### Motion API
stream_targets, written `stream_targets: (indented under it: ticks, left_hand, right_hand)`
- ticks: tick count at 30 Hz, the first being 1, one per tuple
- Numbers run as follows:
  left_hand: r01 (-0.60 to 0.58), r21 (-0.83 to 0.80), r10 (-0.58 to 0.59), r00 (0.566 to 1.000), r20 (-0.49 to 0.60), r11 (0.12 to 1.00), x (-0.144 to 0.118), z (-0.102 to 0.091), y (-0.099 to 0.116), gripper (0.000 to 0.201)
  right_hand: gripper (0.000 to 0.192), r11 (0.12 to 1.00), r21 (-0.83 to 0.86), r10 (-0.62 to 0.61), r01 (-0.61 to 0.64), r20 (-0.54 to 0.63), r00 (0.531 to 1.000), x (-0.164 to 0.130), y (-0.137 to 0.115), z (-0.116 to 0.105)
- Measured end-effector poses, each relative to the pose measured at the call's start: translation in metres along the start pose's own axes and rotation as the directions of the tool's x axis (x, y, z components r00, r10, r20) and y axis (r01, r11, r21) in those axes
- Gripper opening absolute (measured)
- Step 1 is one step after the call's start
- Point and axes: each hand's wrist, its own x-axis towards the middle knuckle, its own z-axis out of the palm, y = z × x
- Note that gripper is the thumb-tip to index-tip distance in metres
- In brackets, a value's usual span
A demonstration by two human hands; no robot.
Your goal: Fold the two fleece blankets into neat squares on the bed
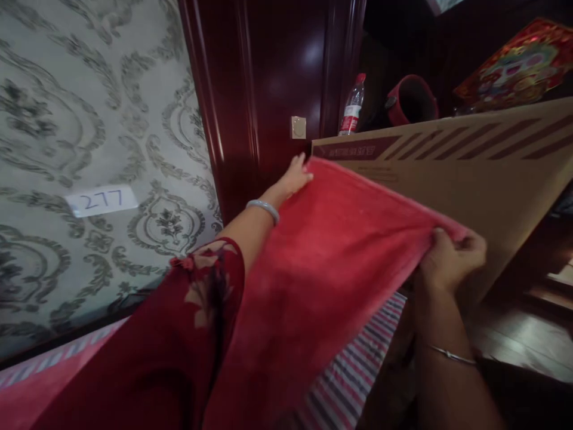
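Observation:
A red fleecy towel is stretched out in front of me between both hands. My left hand grips its far top corner, arm extended, a pale bangle on the wrist and a red flowered sleeve above it. My right hand pinches the near top corner, with a thin bracelet on that wrist. The towel hangs down from the edge held between the hands and covers part of a large cardboard box behind it.
A striped pink and grey sheet lies below. Patterned wallpaper with a label "277" is at left, next to a dark red wooden door frame. A water bottle and a red round container stand behind the box.

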Motion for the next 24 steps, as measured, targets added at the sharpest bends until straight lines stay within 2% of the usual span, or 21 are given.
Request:
stream_targets:
  ticks: [2,3,5,8,10,11,13,16,21,24]
  left_hand:
    - [0.117,0.157,-0.153,0.958,0.240,0.981,-0.023,0.029,-0.015,0.071]
    - [0.152,0.213,-0.214,0.927,0.309,0.965,-0.037,0.040,-0.026,0.071]
    - [0.197,0.290,-0.302,0.874,0.381,0.936,-0.068,0.053,-0.053,0.062]
    - [0.303,0.456,-0.503,0.755,0.421,0.837,-0.120,0.052,-0.100,0.037]
    - [0.362,0.554,-0.620,0.677,0.397,0.750,-0.152,0.045,-0.127,0.032]
    - [0.382,0.589,-0.662,0.644,0.383,0.712,-0.167,0.041,-0.137,0.031]
    - [0.403,0.630,-0.709,0.607,0.359,0.664,-0.189,0.036,-0.151,0.031]
    - [0.407,0.650,-0.719,0.614,0.324,0.641,-0.205,0.037,-0.161,0.030]
    - [0.416,0.664,-0.671,0.720,0.175,0.621,-0.210,0.045,-0.170,0.030]
    - [0.425,0.659,-0.676,0.716,0.175,0.621,-0.214,0.045,-0.177,0.027]
  right_hand:
    - [0.021,0.976,-0.206,0.073,-0.072,-0.006,0.997,-0.008,0.034,-0.006]
    - [0.021,0.953,-0.286,0.105,-0.098,0.012,0.994,-0.014,0.049,-0.011]
    - [0.022,0.904,-0.409,0.174,-0.128,0.077,0.982,-0.024,0.075,-0.024]
    - [0.022,0.826,-0.546,0.270,-0.143,0.159,0.950,-0.035,0.102,-0.047]
    - [0.023,0.791,-0.595,0.291,-0.141,0.162,0.943,-0.039,0.115,-0.059]
    - [0.024,0.785,-0.605,0.286,-0.137,0.157,0.945,-0.039,0.120,-0.063]
    - [0.027,0.787,-0.606,0.265,-0.117,0.161,0.951,-0.038,0.127,-0.069]
    - [0.030,0.802,-0.589,0.248,-0.095,0.184,0.951,-0.035,0.132,-0.070]
    - [0.029,0.806,-0.589,0.204,-0.068,0.168,0.964,-0.028,0.137,-0.072]
    - [0.025,0.734,-0.670,0.270,-0.111,0.138,0.953,-0.029,0.141,-0.080]
